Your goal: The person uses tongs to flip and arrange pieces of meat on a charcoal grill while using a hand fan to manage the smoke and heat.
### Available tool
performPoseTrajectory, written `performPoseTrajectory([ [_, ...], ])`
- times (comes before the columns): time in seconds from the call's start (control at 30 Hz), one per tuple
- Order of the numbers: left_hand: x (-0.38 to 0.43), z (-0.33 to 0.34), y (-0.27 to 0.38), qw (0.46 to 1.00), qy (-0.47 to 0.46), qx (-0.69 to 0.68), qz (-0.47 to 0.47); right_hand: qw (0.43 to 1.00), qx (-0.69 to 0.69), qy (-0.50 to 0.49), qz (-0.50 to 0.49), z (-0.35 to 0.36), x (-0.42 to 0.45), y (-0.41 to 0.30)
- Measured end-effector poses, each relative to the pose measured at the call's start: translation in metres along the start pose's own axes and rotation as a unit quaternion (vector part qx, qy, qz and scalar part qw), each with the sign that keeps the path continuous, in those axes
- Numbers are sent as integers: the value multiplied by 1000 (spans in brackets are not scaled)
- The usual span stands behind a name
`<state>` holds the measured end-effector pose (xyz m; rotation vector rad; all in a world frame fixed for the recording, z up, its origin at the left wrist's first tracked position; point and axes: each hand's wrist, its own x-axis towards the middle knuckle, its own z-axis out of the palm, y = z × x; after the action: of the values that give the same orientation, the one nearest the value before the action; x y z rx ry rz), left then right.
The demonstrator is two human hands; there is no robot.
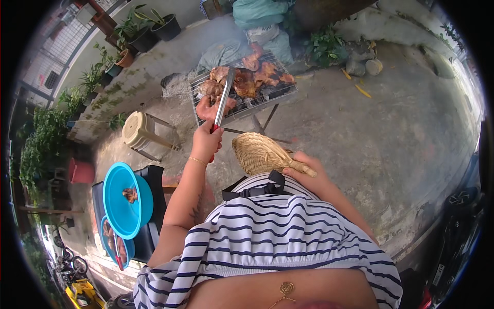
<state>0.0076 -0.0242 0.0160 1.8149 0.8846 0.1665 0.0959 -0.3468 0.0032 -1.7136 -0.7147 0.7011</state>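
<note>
My left hand grips the red handle of metal tongs. The tongs reach over a charcoal grill, their tips by the pieces of meat. Browned, partly charred meat lies on the wire grate, and a paler pink piece rests at its near left corner. Smoke hangs behind the grill. In front of my waist, my right hand holds a woven straw fan by its wrapped handle, the blade pointing left. Whether the tong tips touch meat is hard to tell.
At left, a blue basin holds one cooked piece; a second basin beneath contains raw-looking meat and red-handled tongs. A beige plastic stool stands left of the grill. Sacks and potted plants line the wall.
</note>
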Motion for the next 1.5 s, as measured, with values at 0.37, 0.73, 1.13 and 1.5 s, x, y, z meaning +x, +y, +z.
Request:
performPoseTrajectory([
  [0.37, 26, -5, -2, 930, 73, 306, 187, 998, 12, 24, 65, 18, 4, 5],
  [0.73, 61, -20, -23, 911, 47, 387, 139, 988, 19, 60, 142, 24, -7, 38],
  [1.13, 58, -38, 14, 973, 14, 182, 142, 985, 20, 81, 150, 20, -8, 42],
  [1.5, 69, 9, -116, 934, 128, 259, 213, 994, -37, 55, 83, 12, -18, 13],
])
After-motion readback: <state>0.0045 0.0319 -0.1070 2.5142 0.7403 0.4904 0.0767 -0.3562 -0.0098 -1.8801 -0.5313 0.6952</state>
